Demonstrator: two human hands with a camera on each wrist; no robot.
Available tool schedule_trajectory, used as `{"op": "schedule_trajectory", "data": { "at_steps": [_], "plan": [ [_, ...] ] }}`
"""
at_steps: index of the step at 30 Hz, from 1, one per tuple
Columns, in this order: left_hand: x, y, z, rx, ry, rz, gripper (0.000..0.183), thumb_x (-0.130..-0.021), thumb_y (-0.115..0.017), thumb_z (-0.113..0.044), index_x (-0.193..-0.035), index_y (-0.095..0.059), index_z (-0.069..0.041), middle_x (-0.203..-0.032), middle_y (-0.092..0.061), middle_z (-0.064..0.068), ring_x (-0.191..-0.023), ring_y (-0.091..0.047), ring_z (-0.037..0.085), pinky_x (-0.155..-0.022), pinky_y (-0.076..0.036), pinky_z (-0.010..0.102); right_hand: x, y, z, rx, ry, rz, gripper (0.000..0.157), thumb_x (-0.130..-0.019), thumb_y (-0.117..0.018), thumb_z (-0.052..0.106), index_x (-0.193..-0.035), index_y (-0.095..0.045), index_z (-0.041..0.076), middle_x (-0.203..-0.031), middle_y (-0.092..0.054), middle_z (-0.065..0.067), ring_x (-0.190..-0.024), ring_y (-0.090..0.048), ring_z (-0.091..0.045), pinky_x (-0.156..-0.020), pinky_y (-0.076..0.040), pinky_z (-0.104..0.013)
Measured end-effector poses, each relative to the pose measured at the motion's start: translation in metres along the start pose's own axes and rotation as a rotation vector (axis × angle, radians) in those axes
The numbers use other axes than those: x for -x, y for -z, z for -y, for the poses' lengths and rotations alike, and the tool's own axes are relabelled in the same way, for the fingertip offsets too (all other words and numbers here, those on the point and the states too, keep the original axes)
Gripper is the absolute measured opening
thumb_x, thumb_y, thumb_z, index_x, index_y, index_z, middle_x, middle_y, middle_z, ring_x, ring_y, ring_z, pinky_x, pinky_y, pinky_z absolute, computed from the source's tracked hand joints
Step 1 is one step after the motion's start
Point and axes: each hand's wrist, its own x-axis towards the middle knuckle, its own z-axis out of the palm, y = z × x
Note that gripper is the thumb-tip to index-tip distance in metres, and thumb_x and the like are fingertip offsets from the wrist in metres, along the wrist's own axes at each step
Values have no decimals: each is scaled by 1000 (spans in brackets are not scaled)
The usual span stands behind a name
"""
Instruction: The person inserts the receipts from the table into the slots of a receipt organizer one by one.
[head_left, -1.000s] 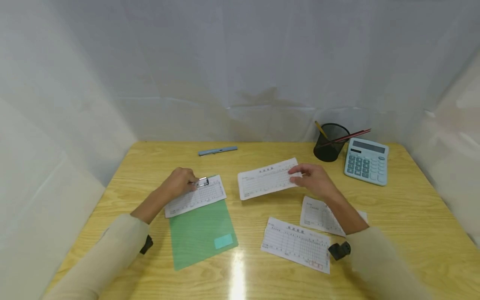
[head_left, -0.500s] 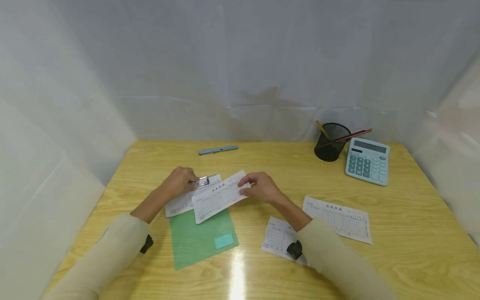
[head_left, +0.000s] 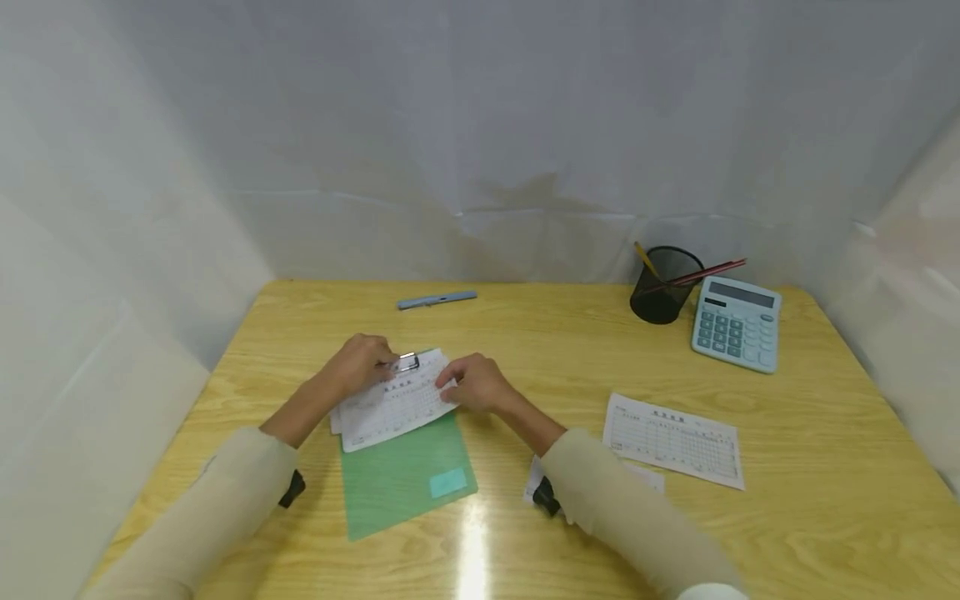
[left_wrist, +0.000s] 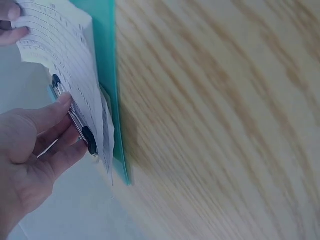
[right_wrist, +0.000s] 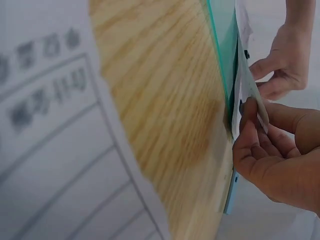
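A green clipboard [head_left: 390,492] lies on the left of the table. My left hand [head_left: 362,364] grips the metal clip [head_left: 407,362] at its top edge, thumb pressing on the clip in the left wrist view [left_wrist: 35,140]. Between thumb and fingers, my right hand [head_left: 482,385] pinches the right end of a printed paper form [head_left: 397,417]. That form lies slanted over the board, its upper edge close to the clip; the left wrist view shows it bowed. Another form [head_left: 335,421] peeks out beneath it at the left. Whether the clip's mouth is raised cannot be told.
One loose form [head_left: 675,437] lies at the right; another [head_left: 645,477] is partly covered by my right sleeve. A blue pen [head_left: 437,300] rests near the back edge. A black mesh pen cup [head_left: 660,292] with pencils and a light-blue calculator [head_left: 737,323] stand back right.
My right hand has carried the form leftward from mid-table onto the clipboard, over the form there. My left hand has stayed at the clip.
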Motion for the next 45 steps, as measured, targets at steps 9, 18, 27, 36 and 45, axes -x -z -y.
{"op": "schedule_trajectory", "data": {
  "at_steps": [9,18,27,36,45],
  "plan": [
    [2,1,-3,8,-2,5,27,-81,-70,-2,-107,-69,2,-92,-68,14,-80,-63,21,-71,-57,30,-11,-9,2,48,-13,-18,8,-80,-72,8,-87,-73,12,-88,-67,-3,-78,-53,-14,-66,-42,-21],
    [5,-4,-4,-65,-52,-27,26,-82,-69,-1,-108,-68,5,-95,-65,17,-85,-65,27,-73,-59,32,-14,-12,10,68,-34,-14,9,-78,-73,6,-86,-72,10,-90,-69,-5,-79,-55,-13,-64,-43,-18],
    [7,-7,-6,-139,-86,-67,25,-83,-68,1,-108,-68,6,-97,-65,19,-88,-65,30,-75,-59,33,-15,-13,16,142,-36,-18,9,-78,-74,6,-86,-73,10,-96,-71,-6,-95,-61,-19,-79,-51,-26],
    [9,-7,-7,-133,-89,-68,23,-86,-63,2,-108,-67,7,-98,-65,20,-90,-65,32,-77,-59,34,-17,-15,19,166,-71,-7,8,-80,-73,7,-87,-72,10,-100,-70,-7,-97,-60,-20,-82,-52,-28],
    [9,-5,-8,-136,-91,-51,22,-88,-61,3,-109,-67,7,-99,-65,19,-91,-64,31,-78,-59,35,-17,-15,22,204,-72,-22,11,-80,-73,8,-91,-73,10,-106,-70,-6,-105,-59,-21,-89,-52,-30]
  ]
}}
